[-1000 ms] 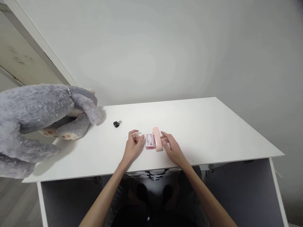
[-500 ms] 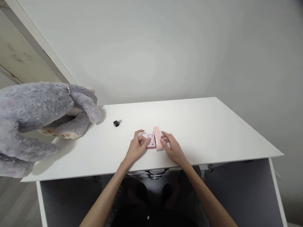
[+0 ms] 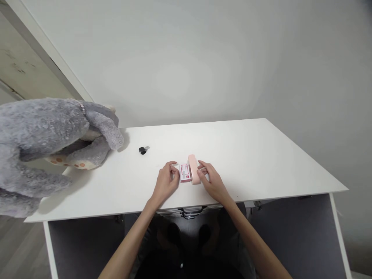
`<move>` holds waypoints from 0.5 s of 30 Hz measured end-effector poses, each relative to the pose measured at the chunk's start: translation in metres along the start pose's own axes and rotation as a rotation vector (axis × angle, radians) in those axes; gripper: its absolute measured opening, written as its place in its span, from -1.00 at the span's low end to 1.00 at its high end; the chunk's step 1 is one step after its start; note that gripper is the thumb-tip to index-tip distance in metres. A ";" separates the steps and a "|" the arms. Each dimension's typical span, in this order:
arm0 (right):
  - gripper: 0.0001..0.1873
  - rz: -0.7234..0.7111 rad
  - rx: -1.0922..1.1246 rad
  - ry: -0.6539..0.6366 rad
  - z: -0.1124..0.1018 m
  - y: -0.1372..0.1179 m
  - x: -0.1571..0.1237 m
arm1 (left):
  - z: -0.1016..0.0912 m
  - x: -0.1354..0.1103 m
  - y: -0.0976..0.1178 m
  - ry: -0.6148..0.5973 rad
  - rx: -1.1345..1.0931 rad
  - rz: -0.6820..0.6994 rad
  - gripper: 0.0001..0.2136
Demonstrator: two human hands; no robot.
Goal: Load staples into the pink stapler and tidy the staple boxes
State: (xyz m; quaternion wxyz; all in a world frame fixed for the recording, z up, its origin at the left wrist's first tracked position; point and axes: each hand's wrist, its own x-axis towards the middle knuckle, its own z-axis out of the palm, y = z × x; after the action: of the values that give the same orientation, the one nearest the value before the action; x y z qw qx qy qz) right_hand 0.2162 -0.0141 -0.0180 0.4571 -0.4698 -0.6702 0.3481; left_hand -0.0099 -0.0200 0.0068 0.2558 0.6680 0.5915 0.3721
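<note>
A pink stapler (image 3: 194, 170) lies lengthwise on the white desk. A small white box with red edging and print (image 3: 185, 173) sits flat against its left side. Just left of the box is my left hand (image 3: 166, 181), its fingers loosely curved and apart, with nothing held; its thumb is beside the box, and I cannot tell whether they touch. At the stapler's right side rests my right hand (image 3: 213, 182), fingers bent and apart. Its thumb and fingertips are at the stapler's right edge without wrapping round it.
A black object with a pale flat tab (image 3: 143, 150) lies farther back on the white desk (image 3: 261, 162). A big grey plush toy (image 3: 49, 131) leans over the desk's left end. Behind the desk rises a wall (image 3: 180, 69). Black handles (image 3: 192, 213) show below the front edge.
My left thumb has come off the top of the box and moved left, uncovering its label. My right hand and the stapler stay in place; the view has shifted slightly.
</note>
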 end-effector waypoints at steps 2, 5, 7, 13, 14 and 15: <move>-0.56 0.005 -0.003 -0.005 0.000 -0.001 0.000 | 0.001 0.000 -0.002 -0.042 0.012 0.021 -0.72; -0.56 0.006 0.000 -0.007 -0.001 -0.001 0.000 | 0.001 0.000 -0.003 -0.062 0.015 0.036 -0.72; -0.56 0.006 0.004 -0.009 -0.001 -0.001 0.000 | 0.000 -0.001 -0.002 -0.058 0.015 0.029 -0.72; -0.55 0.018 0.002 -0.005 -0.001 -0.002 0.000 | 0.000 -0.001 0.001 -0.051 -0.006 0.012 -0.69; -0.55 0.017 0.000 -0.007 -0.001 -0.003 -0.001 | 0.000 -0.001 0.001 -0.054 -0.011 0.013 -0.68; -0.54 0.017 -0.001 -0.011 -0.001 -0.003 -0.001 | 0.000 -0.001 0.001 -0.057 -0.015 0.011 -0.67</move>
State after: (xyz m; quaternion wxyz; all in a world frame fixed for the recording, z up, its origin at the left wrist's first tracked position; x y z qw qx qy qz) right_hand 0.2163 -0.0156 -0.0151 0.4502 -0.4738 -0.6689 0.3541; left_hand -0.0091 -0.0210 0.0073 0.2756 0.6796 0.5774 0.3589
